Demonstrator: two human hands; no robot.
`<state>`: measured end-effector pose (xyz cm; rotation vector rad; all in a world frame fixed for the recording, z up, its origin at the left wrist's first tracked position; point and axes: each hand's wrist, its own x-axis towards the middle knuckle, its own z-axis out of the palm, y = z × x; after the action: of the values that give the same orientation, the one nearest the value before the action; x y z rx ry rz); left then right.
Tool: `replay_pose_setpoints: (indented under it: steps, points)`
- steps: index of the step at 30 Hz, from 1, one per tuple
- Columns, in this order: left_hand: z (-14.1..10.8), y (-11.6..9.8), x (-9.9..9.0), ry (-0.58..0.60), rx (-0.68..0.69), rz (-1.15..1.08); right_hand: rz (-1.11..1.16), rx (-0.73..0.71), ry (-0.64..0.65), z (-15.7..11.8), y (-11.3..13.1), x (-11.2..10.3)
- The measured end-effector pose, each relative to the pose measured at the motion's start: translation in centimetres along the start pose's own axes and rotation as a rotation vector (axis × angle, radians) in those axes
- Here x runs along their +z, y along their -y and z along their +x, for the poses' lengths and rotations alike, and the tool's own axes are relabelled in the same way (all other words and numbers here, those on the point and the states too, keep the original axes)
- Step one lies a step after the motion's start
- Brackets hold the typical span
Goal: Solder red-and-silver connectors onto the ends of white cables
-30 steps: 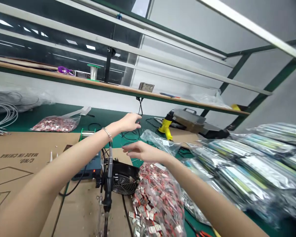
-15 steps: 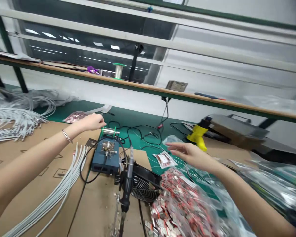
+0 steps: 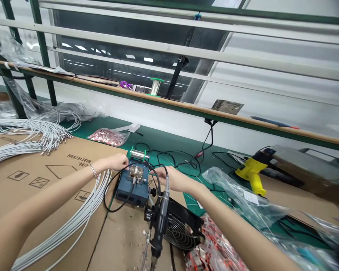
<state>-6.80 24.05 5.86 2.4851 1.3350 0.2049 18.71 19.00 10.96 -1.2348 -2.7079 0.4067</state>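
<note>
My left hand [image 3: 119, 162], a bracelet at its wrist, is closed at the left side of a blue soldering station [image 3: 134, 187]; whatever its fingers hold is too small to make out. At the station's right side is my right hand [image 3: 172, 178], its fingers bent behind black cables and partly hidden. A metal fixture [image 3: 136, 172] sits on top of the station, between my hands. Behind it lies a solder spool [image 3: 139, 154] with green ends. The soldering iron [image 3: 161, 222] is mounted on a stand in front, pointing down.
White cables [image 3: 81, 214] lie on cardboard at left. A black fan [image 3: 183, 224] and a bag of red-and-silver parts [image 3: 214, 248] are at the lower right. A yellow heat gun [image 3: 252, 171] lies farther right. Another parts bag [image 3: 109, 137] and a shelf [image 3: 175, 103] are behind.
My right hand has moved left, from beside the small packet to the station. My left hand has come down to the station's left edge. The view has shifted left.
</note>
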Motion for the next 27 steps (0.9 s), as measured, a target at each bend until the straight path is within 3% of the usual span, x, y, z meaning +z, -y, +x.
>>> replay_pose_setpoints:
  steps: [3,9,14,21,24,27]
  points:
    - [0.0,-0.7,-0.4,-0.047,0.025,-0.007,0.064,-0.009,0.002,3.0,0.9,1.6]
    - [-0.4,-2.3,-3.6,-0.070,0.066,-0.057,0.121,0.043,-0.082,7.5,2.2,2.9]
    - [-2.5,-1.1,-5.9,-0.100,0.008,-0.078,0.133,0.099,-0.170,8.2,1.7,2.2]
    - [-6.9,2.5,-6.8,-0.131,-0.178,-0.120,0.114,0.154,-0.241,8.5,0.5,0.8]
    - [-6.4,2.2,-7.0,-0.228,-0.201,-0.110,0.111,0.097,-0.201,8.6,0.7,0.6]
    - [-4.0,0.6,-6.7,-0.253,-0.151,-0.127,0.102,0.040,-0.161,8.9,1.0,0.6]
